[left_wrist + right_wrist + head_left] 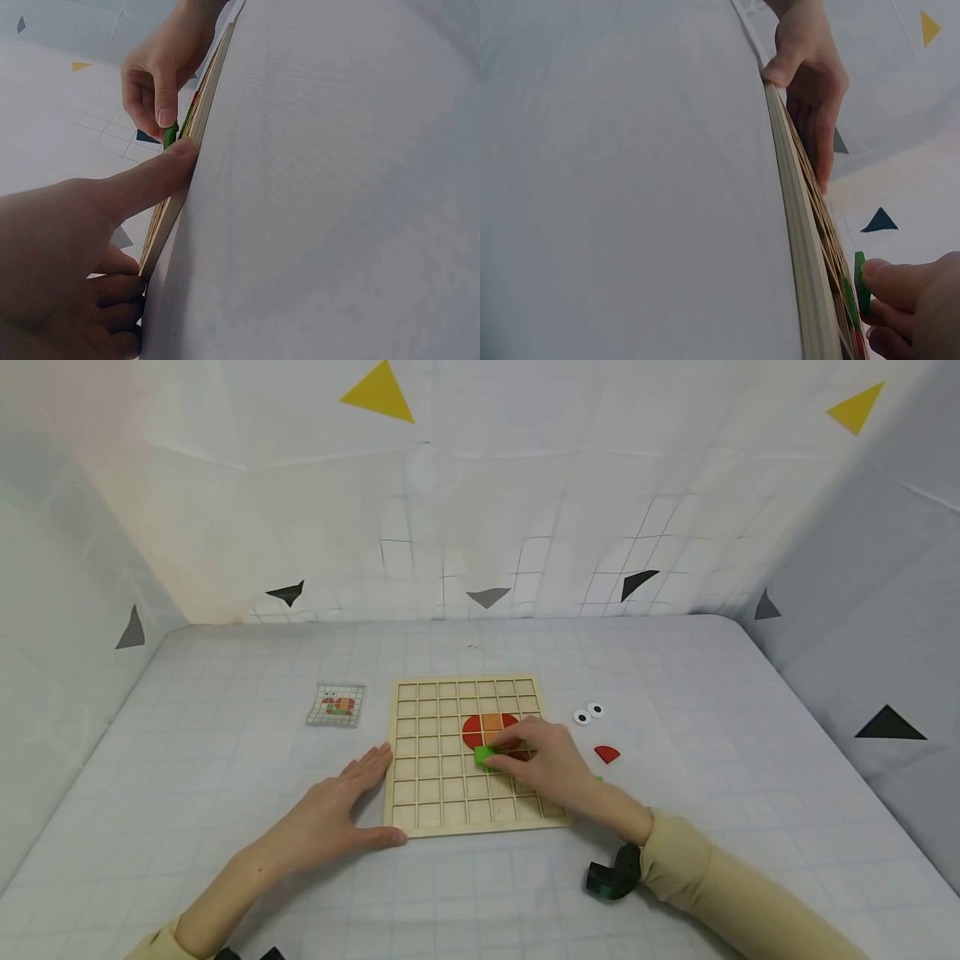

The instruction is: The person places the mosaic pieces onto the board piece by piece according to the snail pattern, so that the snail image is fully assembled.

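A wooden grid board (427, 793) lies flat, with red pieces (472, 732) and orange squares (492, 723) set in its cells. My right hand (551, 764) is over the board, pinching a green square tile (482, 757) between thumb and fingers, just below the red and orange shapes. In the right wrist view the pinched green tile (862, 283) stands on edge close over the board, and another green piece (850, 302) lies in the grid. My left hand (326, 818) rests at the board's left side, fingers along the edge and thumb (154, 176) on the near corner.
Left of the board is a small picture card (337, 706) with a coloured grid figure. To the right are two round eye pieces (582, 717) and a red quarter-circle (607, 753). A green piece (597, 779) peeks out beside my right wrist, mostly hidden.
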A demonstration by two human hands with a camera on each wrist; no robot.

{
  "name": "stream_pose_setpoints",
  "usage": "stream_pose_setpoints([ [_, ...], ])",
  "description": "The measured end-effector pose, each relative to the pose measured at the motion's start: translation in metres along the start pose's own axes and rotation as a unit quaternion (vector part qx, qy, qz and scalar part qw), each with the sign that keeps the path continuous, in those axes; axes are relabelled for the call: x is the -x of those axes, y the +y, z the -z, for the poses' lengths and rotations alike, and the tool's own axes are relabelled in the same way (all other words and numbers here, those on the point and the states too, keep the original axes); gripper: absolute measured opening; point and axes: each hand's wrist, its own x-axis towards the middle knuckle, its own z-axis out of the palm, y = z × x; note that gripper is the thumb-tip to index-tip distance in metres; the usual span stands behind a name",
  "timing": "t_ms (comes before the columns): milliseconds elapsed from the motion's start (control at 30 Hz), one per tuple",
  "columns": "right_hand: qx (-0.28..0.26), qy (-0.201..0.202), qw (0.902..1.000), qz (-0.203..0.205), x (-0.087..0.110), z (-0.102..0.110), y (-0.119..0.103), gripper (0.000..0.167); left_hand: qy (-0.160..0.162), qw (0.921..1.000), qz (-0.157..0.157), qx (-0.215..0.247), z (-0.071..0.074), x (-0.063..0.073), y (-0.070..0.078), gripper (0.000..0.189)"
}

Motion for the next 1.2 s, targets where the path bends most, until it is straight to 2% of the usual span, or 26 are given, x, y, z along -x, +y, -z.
stream_pose_setpoints([
  [167,0.020,0.009,0.9994,0.026,0.004,-0.007,-0.001,0.024,-0.003,1.0000,0.003,-0.001,0.000,-0.001,0.001,0.112],
  [333,0.045,0.013,0.9961,0.075,0.008,-0.010,0.002,0.026,-0.004,1.0000,0.003,0.000,0.000,-0.001,0.001,0.112],
  [600,0.034,0.018,0.9919,0.121,0.009,-0.012,0.005,0.027,-0.003,1.0000,0.004,0.001,0.001,0.000,0.002,0.112],
  [1200,0.033,0.015,0.9910,0.129,0.008,-0.013,0.006,0.019,0.002,1.0000,-0.001,0.001,0.001,0.000,0.002,0.110],
])
